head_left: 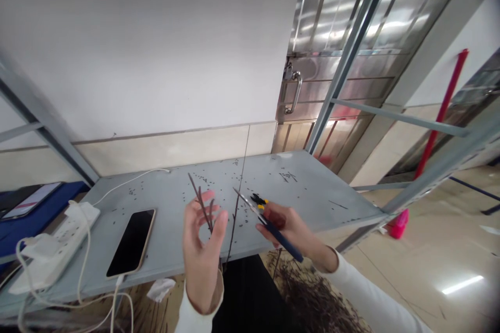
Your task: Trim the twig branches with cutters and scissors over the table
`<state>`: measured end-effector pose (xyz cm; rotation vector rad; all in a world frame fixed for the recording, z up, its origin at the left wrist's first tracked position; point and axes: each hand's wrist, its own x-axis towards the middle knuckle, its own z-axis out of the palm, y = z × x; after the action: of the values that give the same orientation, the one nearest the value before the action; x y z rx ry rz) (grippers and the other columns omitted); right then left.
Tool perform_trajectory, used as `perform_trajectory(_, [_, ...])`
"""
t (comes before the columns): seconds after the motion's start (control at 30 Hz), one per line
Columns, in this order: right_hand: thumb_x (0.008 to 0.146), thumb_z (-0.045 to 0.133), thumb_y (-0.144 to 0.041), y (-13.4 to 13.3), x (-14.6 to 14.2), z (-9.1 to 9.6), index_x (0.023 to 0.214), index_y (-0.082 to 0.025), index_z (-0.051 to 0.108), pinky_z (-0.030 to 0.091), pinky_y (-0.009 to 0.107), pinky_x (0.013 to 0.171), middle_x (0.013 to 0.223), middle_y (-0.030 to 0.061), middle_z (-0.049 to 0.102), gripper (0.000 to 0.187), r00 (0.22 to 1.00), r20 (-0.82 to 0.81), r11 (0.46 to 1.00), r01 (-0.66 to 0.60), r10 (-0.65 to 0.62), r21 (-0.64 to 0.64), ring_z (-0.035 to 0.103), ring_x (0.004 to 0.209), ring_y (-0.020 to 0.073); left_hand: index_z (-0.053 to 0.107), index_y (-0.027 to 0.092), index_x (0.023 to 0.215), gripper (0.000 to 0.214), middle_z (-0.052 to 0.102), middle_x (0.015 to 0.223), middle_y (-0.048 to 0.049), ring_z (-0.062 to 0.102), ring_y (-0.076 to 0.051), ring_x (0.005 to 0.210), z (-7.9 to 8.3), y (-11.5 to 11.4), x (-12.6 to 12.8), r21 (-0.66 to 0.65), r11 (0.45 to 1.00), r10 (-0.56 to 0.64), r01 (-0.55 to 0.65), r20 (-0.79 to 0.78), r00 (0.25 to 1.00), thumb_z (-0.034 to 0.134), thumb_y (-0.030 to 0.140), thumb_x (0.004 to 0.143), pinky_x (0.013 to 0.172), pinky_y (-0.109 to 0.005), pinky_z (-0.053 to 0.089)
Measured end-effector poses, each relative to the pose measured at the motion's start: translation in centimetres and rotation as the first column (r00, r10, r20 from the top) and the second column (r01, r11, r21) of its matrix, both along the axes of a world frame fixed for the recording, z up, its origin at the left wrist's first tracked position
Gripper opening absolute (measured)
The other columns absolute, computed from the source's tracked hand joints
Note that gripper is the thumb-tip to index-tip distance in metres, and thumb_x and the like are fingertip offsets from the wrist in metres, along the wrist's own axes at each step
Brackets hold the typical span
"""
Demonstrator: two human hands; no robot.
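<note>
My left hand is curled round a few thin dark brown twigs, which stick up past the fingertips. In my right hand lies a tool with a dark blue handle and a slim, pointed silver tip; I cannot tell whether it is scissors or pliers. Its tip points up and left, towards the left hand. Beyond the right hand, a small black and yellow hand tool rests on the grey shelf, partly hidden by the fingers. Between my hands a long thin dark twig runs towards the front edge.
Small dark cut bits are scattered over the grey shelf. On the left are a phone with a cable and a white power strip. A large heap of twigs lies below the shelf's front edge. Metal uprights frame the shelf.
</note>
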<state>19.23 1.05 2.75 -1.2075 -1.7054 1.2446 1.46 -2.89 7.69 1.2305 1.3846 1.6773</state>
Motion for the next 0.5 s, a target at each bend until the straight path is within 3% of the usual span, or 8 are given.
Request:
perform_trajectory(0.13, [0.068,0.068,-0.043,0.2,-0.7,0.8,0.064,-0.022,0.039,0.034,0.019,0.033,0.046,-0.0085,0.045,0.036,0.995,-0.086,0.999,0.038,-0.04,-0.019,0.046,0.034,0.0081,0.051,0.025,0.112,0.041,0.051,0.121,-0.0077,0.054,-0.024,0.099,0.4,-0.7,0.5,0.155,0.984,0.096,-0.092,-0.015,0.995,0.061,0.039,0.075,0.084,-0.034,0.044])
perform_trajectory(0.3, [0.069,0.066,-0.044,0.7,-1.4,1.3,0.063,-0.021,0.04,0.033,0.017,0.032,0.042,-0.0084,0.048,0.035,0.988,-0.125,0.996,0.083,-0.088,-0.045,0.046,0.031,0.0079,0.047,0.027,0.118,0.047,0.043,0.128,-0.008,0.049,-0.029,0.11,0.3,-1.1,0.6,0.39,0.905,0.198,-0.169,-0.034,0.98,0.062,0.036,0.074,0.095,-0.042,0.038])
perform_trajectory(0.4, [0.071,0.064,-0.045,0.8,-1.7,1.8,0.062,-0.021,0.039,0.031,0.017,0.032,0.039,-0.0081,0.049,0.036,0.986,-0.136,0.994,0.087,-0.096,-0.069,0.047,0.029,0.0078,0.039,0.03,0.128,0.066,0.033,0.138,-0.0078,0.045,-0.029,0.117,-0.3,-1.2,-0.2,0.476,0.855,0.265,-0.203,-0.065,0.962,0.069,0.029,0.069,0.101,-0.047,0.032])
perform_trajectory(0.5, [0.072,0.062,-0.047,0.9,-2.0,2.3,0.061,-0.02,0.039,0.031,0.017,0.032,0.037,-0.0077,0.049,0.037,0.986,-0.143,0.994,0.08,-0.091,-0.079,0.046,0.028,0.0076,0.028,0.032,0.134,0.092,0.026,0.143,-0.0081,0.045,-0.029,0.117,-2.1,-0.7,-1.2,0.521,0.827,0.317,-0.212,-0.122,0.94,0.078,0.019,0.057,0.1,-0.048,0.035])
